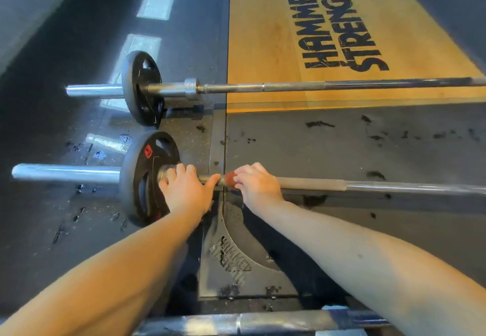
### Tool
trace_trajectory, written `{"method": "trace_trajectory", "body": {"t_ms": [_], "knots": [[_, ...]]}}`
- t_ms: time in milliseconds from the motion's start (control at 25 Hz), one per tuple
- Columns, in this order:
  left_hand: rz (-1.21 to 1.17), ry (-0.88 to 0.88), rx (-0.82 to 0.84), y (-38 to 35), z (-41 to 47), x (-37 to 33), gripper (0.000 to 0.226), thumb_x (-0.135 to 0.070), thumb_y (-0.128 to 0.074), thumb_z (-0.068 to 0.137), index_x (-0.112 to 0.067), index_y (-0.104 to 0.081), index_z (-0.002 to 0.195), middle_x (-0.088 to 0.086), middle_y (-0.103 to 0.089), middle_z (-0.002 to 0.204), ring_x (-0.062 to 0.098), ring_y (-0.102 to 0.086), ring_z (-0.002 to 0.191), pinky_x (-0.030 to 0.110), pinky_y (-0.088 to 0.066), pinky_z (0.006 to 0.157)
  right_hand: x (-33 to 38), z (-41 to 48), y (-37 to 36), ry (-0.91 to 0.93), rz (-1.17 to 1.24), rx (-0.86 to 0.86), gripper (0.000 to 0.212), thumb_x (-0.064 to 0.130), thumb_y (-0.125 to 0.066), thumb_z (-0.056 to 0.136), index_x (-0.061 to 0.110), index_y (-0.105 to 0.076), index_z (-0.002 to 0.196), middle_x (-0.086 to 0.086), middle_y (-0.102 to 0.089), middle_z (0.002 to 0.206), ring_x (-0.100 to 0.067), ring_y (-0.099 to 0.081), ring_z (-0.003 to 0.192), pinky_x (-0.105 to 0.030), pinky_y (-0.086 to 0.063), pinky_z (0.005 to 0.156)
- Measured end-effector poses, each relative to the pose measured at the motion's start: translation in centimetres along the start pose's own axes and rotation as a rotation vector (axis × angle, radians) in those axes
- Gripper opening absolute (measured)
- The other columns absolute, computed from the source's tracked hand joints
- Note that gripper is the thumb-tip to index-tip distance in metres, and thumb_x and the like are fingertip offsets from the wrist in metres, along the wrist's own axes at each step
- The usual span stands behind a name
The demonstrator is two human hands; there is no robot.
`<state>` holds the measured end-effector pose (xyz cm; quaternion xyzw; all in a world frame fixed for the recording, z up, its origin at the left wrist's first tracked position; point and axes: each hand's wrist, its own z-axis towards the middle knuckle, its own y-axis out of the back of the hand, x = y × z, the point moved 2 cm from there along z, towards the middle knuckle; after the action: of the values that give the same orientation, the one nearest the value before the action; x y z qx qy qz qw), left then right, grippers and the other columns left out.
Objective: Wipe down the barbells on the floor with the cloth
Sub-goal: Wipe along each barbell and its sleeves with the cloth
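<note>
The left hand [184, 191] lay curled over the thick collar of the near barbell [368, 185], hard against its black plate [143, 178], with the thumb stretched along the shaft. Just beside that thumb, the right hand [256, 183] had its fingers bent down around a reddish cloth [230, 178], pressing it onto the shaft. This barbell lay on the dark floor [342, 146]. A second barbell [315, 86] lay farther off, partly across a wooden platform [263, 46], untouched.

Dim, floor [79, 33] glare, wide-angle edge distortion
</note>
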<state>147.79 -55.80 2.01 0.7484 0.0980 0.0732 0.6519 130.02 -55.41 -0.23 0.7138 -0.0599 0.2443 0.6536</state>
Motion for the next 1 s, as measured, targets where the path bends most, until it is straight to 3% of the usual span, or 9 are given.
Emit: {"method": "trace_trajectory", "body": {"t_ms": [120, 280, 360, 480, 560, 640, 760, 880, 1000], "knots": [[0.001, -0.032, -0.068, -0.8, -1.0, -1.0, 0.069, -0.072, -0.038, 0.093, -0.013, -0.055, 0.126, 0.010, -0.053, 0.130, 0.033, -0.045, 0.127, 0.054, -0.036, 0.107, -7.0, -5.2, 2.6, 0.066, 0.048, -0.257, 0.016, 0.007, -0.077, 0.088, 0.013, -0.079, 0.103, 0.003, -0.072, 0.118, -0.024, -0.064, 0.100, -0.038, -0.059, 0.086], [-0.086, -0.153, -0.077, -1.0, -4.2, -4.1, 0.058, -0.059, -0.049, 0.096, -0.013, -0.053, 0.131, 0.009, -0.045, 0.142, 0.030, -0.042, 0.131, 0.048, -0.035, 0.107, -11.5, -7.9, 5.7, -0.381, 0.261, -0.275, 0.013, 0.016, -0.072, 0.094, 0.016, -0.079, 0.105, 0.007, -0.071, 0.121, -0.016, -0.059, 0.113, -0.043, -0.050, 0.101], [-0.558, -0.258, 0.110, -0.5, -6.8, -8.2, 0.046, -0.051, -0.056, 0.097, -0.019, -0.058, 0.129, -0.002, -0.057, 0.130, 0.020, -0.052, 0.123, 0.035, -0.044, 0.100, -9.5, -7.9, 6.7, -0.488, 0.520, -0.342, 0.016, 0.017, -0.072, 0.094, 0.019, -0.078, 0.108, 0.010, -0.071, 0.119, -0.008, -0.062, 0.111, -0.033, -0.049, 0.104], [-1.301, -0.120, 0.606, 0.8, -9.9, -13.2, 0.032, -0.044, -0.058, 0.101, -0.023, -0.066, 0.123, -0.007, -0.074, 0.109, 0.011, -0.069, 0.105, 0.017, -0.052, 0.084, -6.1, -8.8, 7.9, -0.414, 0.926, -0.282, 0.023, 0.018, -0.056, 0.104, 0.022, -0.074, 0.116, 0.013, -0.073, 0.113, 0.006, -0.064, 0.106, -0.014, -0.050, 0.092], [-1.436, -0.005, 0.597, 0.6, -10.4, -13.8, 0.022, -0.037, -0.059, 0.101, -0.023, -0.072, 0.113, -0.008, -0.078, 0.101, 0.008, -0.072, 0.099, 0.016, -0.054, 0.081, -6.0, -9.3, 7.8, -0.378, 1.275, -0.128, 0.030, 0.023, -0.046, 0.108, 0.025, -0.068, 0.128, 0.011, -0.071, 0.124, 0.000, -0.063, 0.118, -0.022, -0.048, 0.101], [-1.399, 0.070, 0.476, 0.5, -9.7, -12.8, 0.019, -0.029, -0.060, 0.102, -0.020, -0.077, 0.102, -0.005, -0.079, 0.095, 0.010, -0.073, 0.096, 0.026, -0.055, 0.086, -7.1, -9.1, 7.3, -0.351, 1.293, -0.041, 0.030, 0.024, -0.048, 0.107, 0.029, -0.065, 0.130, 0.011, -0.068, 0.131, -0.006, -0.060, 0.125, -0.034, -0.045, 0.109], [-1.149, 0.013, 0.177, 1.5, -7.6, -9.3, 0.020, -0.029, -0.056, 0.103, -0.023, -0.073, 0.094, -0.008, -0.074, 0.086, 0.001, -0.068, 0.084, 0.030, -0.051, 0.082, -9.2, -8.7, 6.9, -0.363, 0.717, -0.158, 0.031, 0.011, -0.053, 0.103, 0.023, -0.069, 0.127, 0.012, -0.068, 0.125, -0.005, -0.060, 0.118, -0.030, -0.044, 0.111], [-0.413, -0.097, -0.291, 2.6, -4.3, -4.5, 0.014, -0.028, -0.057, 0.100, -0.030, -0.069, 0.103, -0.012, -0.067, 0.104, 0.014, -0.056, 0.111, 0.040, -0.034, 0.096, -11.6, -8.7, 6.3, -0.219, 0.170, -0.345, 0.028, 0.007, -0.066, 0.094, 0.013, -0.074, 0.120, 0.000, -0.069, 0.127, -0.024, -0.055, 0.117, -0.040, -0.045, 0.100], [-0.091, -0.186, -0.128, 0.1, -2.3, -2.1, 0.036, -0.027, -0.060, 0.097, -0.027, -0.062, 0.132, 0.002, -0.055, 0.126, 0.027, -0.048, 0.119, 0.048, -0.037, 0.098, -13.4, -8.9, 3.9, -0.159, 0.117, -0.387, 0.017, 0.008, -0.076, 0.088, 0.010, -0.080, 0.105, -0.003, -0.075, 0.112, -0.030, -0.054, 0.104, -0.049, -0.053, 0.083]]}}
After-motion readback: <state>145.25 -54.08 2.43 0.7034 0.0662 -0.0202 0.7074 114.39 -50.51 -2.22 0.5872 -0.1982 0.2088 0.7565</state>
